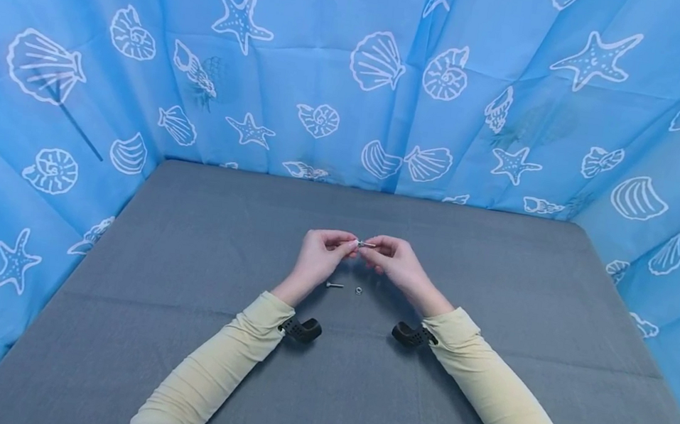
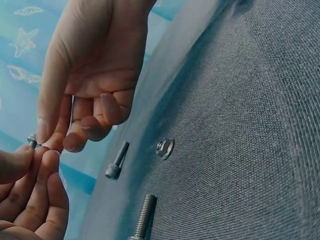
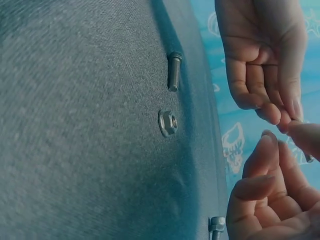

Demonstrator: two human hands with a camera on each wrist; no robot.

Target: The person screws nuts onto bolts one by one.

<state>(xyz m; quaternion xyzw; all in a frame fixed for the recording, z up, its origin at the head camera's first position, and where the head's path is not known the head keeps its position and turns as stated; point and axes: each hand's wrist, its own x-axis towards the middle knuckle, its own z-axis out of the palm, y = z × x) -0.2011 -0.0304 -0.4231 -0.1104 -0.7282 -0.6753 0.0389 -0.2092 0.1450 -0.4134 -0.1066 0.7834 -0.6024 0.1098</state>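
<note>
My left hand (image 1: 326,253) and right hand (image 1: 390,258) meet fingertip to fingertip above the table. Between them is a small silver bolt (image 2: 33,144) with a nut-like collar; both hands pinch it with thumb and fingers. Fingertips hide much of it, so which hand grips the collar cannot be told. Below them a second bolt (image 1: 334,285) lies on its side on the grey cloth. To its right sits a loose flange nut (image 1: 358,290). Another bolt (image 3: 217,227), which seems to have a nut on it, lies farther back; the wrist views show it.
A grey cloth-covered table (image 1: 197,365) spreads under both arms. Blue curtains with white shells and starfish (image 1: 247,130) hang behind it and at both sides. Black wrist cameras (image 1: 301,329) hang from the cream sleeves, close above the cloth.
</note>
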